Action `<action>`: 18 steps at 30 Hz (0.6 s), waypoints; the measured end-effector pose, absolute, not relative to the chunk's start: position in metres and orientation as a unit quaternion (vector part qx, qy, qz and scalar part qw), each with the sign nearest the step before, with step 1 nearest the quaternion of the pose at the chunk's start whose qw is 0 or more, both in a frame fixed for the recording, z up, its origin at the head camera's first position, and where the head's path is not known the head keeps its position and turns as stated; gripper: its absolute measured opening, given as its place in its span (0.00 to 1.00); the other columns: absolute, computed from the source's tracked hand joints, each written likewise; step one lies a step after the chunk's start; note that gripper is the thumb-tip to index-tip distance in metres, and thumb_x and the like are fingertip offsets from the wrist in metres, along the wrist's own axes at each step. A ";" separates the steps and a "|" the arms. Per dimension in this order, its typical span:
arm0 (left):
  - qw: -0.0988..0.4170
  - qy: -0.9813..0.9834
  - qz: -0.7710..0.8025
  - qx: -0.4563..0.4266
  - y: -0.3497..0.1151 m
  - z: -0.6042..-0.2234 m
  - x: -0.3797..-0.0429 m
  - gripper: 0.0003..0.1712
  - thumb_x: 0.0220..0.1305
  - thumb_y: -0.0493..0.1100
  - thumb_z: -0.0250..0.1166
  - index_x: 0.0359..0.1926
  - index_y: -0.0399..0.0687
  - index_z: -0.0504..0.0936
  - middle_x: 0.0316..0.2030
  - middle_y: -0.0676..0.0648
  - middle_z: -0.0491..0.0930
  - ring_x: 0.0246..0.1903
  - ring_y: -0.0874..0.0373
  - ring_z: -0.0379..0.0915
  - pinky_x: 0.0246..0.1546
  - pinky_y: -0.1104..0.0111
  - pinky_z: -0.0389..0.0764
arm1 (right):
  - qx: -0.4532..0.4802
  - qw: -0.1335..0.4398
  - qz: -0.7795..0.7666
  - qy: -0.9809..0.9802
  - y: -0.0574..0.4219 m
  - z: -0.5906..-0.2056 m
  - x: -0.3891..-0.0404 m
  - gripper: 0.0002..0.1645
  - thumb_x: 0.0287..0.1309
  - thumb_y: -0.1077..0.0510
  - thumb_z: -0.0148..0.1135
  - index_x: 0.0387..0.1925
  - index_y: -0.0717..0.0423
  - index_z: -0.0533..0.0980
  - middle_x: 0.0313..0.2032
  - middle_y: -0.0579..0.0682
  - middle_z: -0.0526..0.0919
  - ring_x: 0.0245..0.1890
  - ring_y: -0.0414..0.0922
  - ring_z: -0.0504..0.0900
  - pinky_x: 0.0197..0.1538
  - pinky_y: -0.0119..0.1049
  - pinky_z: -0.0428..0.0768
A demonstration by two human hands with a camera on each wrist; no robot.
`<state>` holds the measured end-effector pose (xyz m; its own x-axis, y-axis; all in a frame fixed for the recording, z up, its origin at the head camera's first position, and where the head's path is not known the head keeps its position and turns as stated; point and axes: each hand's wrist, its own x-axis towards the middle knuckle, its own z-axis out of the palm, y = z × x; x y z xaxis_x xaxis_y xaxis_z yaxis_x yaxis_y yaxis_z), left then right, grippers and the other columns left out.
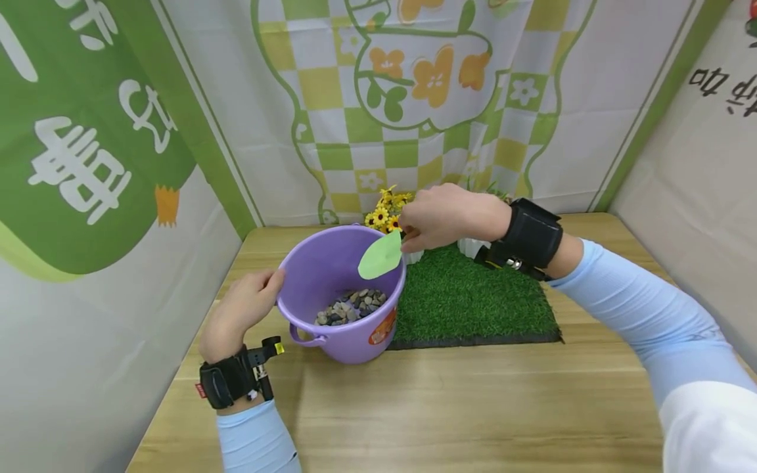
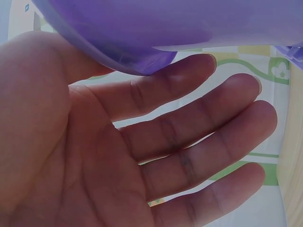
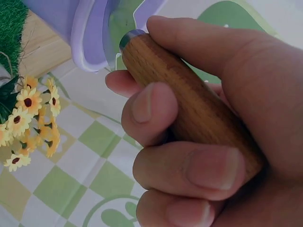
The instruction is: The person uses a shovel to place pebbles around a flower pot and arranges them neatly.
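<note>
A purple bucket (image 1: 340, 338) stands on the table with a layer of small pebbles (image 1: 355, 306) at its bottom. At its left rim is my left hand (image 1: 242, 309), holding the rim between thumb and index finger. The other fingers (image 2: 203, 156) extend fairly straight, outside the bucket. My right hand (image 1: 443, 213) grips the wooden handle (image 3: 184, 94) of a garden trowel, fingers curled round it. The trowel's light green, leaf-shaped blade (image 1: 380, 256) hangs over the right part of the bucket's opening, above the pebbles. No pebbles show on the visible side of the blade.
Right of the bucket lies a green artificial grass mat (image 1: 479, 302). Yellow flowers (image 1: 383, 213) stand behind it, partly hidden by the right hand, with a white pot (image 1: 471, 246) beside. Printed cloth (image 1: 402, 151) hangs at the back and sides of the wooden table (image 1: 473, 401).
</note>
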<state>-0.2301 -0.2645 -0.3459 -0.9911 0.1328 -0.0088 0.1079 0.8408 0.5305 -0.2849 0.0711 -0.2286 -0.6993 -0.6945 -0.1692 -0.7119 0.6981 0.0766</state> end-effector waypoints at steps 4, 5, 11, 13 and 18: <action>0.020 0.958 0.277 0.067 -0.264 -0.346 -0.231 0.30 0.76 0.60 0.37 0.45 0.46 0.79 0.34 0.46 0.79 0.37 0.51 0.72 0.36 0.63 0.70 | -0.384 0.071 0.071 0.918 0.068 -0.231 -0.286 0.28 0.63 0.40 0.61 0.16 0.43 0.59 0.15 0.40 0.55 0.16 0.38 0.53 0.23 0.31 0.55; 0.018 0.958 0.277 0.067 -0.264 -0.346 -0.231 0.30 0.76 0.60 0.37 0.44 0.46 0.79 0.34 0.46 0.78 0.37 0.51 0.71 0.36 0.63 0.70 | -0.384 0.073 0.071 0.918 0.067 -0.232 -0.286 0.27 0.63 0.40 0.61 0.16 0.43 0.59 0.15 0.40 0.55 0.17 0.38 0.53 0.23 0.31 0.55; 0.011 0.960 0.273 0.068 -0.265 -0.346 -0.233 0.30 0.76 0.60 0.37 0.44 0.46 0.79 0.33 0.46 0.79 0.37 0.51 0.72 0.37 0.63 0.70 | -0.391 0.080 0.077 0.914 0.062 -0.238 -0.288 0.27 0.63 0.40 0.60 0.16 0.42 0.59 0.15 0.40 0.54 0.17 0.39 0.52 0.24 0.32 0.54; 0.011 0.959 0.274 0.068 -0.265 -0.345 -0.232 0.30 0.76 0.60 0.37 0.43 0.45 0.79 0.33 0.46 0.78 0.36 0.51 0.72 0.36 0.63 0.70 | -0.395 0.081 0.082 0.911 0.060 -0.241 -0.288 0.28 0.63 0.41 0.60 0.16 0.43 0.58 0.15 0.40 0.54 0.18 0.39 0.51 0.24 0.32 0.53; 0.013 0.958 0.277 0.071 -0.264 -0.345 -0.229 0.29 0.76 0.59 0.38 0.42 0.45 0.79 0.32 0.47 0.78 0.35 0.52 0.71 0.35 0.64 0.69 | -0.404 0.087 0.093 0.906 0.054 -0.247 -0.288 0.24 0.63 0.41 0.61 0.18 0.42 0.62 0.17 0.40 0.59 0.19 0.38 0.56 0.25 0.32 0.56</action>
